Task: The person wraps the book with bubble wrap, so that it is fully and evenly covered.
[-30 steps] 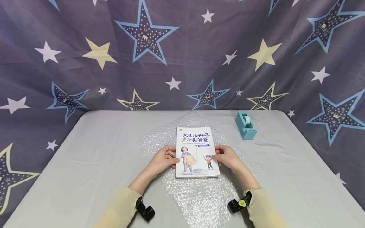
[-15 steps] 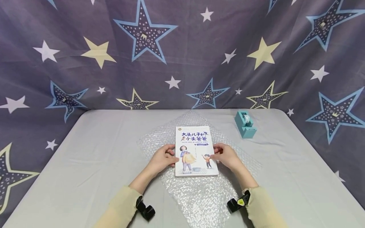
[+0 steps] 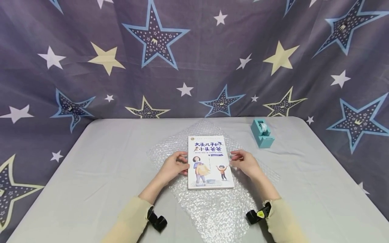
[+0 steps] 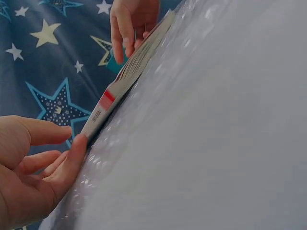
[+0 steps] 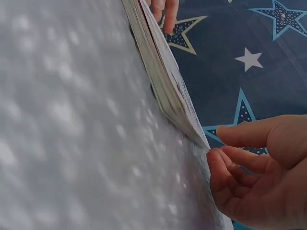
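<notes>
"Book [image 3: 210, 168], lying face up between those two hands, and on bubble wrap [image 3: 212, 212] turned cornerwise underneath. How would you handle it?"

"To my eye this is a matter of getting it straight. I'd nudge both long edges evenly, and lightly, so the wrap doesn't ruck up or slide along below. Treat the pages as one block, too; seen low from the side, they look as though they could fan."

"And the hands? They don't look to be gripping."

"I'd say not. The left hand [image 3: 174, 164] is at the book's left edge, thumb and fingers parted, loosely bent. From low down, one fingertip sits right at the book's end. Whether it presses, I can't tell."

"What about the right hand [image 3: 245, 164]?"

"Much the same on the opposite side: thumb well off the fingers, nothing pinched between them. Those fingertips come right up by a corner of the book, but I couldn't swear they touch it."

"Anything farther off?"

"Just a teal tape dispenser [image 3: 262, 137], apart from the hands, toward the far right of the grey table [image 3: 100, 168]. Behind that hangs the star-printed curtain [image 3: 194, 67]."
</notes>
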The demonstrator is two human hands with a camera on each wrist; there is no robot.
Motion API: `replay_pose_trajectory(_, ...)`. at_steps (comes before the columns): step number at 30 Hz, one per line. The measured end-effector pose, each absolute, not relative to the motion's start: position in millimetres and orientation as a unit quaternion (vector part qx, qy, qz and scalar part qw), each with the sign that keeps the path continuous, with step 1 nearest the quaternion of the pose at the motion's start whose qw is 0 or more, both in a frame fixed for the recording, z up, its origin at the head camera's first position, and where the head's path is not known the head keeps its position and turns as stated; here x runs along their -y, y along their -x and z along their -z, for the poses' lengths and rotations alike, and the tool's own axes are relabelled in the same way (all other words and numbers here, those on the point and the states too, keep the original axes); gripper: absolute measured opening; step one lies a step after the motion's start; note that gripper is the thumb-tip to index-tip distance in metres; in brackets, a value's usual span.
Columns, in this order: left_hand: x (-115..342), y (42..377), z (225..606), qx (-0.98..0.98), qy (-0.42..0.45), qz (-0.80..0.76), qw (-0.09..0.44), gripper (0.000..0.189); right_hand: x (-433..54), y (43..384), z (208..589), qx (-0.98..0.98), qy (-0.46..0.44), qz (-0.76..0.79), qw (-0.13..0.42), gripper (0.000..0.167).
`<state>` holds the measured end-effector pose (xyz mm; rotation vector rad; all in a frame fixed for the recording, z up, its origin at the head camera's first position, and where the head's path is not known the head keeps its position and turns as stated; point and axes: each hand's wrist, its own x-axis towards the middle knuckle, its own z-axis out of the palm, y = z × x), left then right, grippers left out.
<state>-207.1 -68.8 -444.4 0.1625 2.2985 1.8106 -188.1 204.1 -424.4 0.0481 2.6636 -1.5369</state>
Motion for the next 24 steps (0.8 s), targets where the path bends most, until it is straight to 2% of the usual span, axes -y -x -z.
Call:
replay_pose_trajectory(7,66.2,237.1,433.7,-0.843,-0.091,-0.528,0.047,0.041,-209.6,211.5,419.7,-0.879,0.028,0.475,0.022,0.034)
replay_pose_trajectory(11,62.7,252.9,431.4,-0.845,-0.093,-0.524,0.048,0.038,-210.3,228.6,417.7,-0.875,0.031,0.481,0.037,0.034)
replay_pose_trajectory(15,61.7,267.9,431.8,-0.851,-0.097,-0.515,0.037,0.037,-208.7,245.8,414.9,-0.868,0.021,0.494,0.047,0.034)
replay_pose_trajectory(20,62.2,285.4,430.1,-0.868,-0.084,-0.49,-0.004,0.038,-203.1,265.3,412.2,-0.865,0.015,0.499,0.05,0.037)
replay_pose_trajectory(24,60.0,294.6,429.7,-0.874,-0.064,-0.481,-0.016,0.042,-198.5,275.4,413.9,-0.879,-0.02,0.475,0.034,0.04)
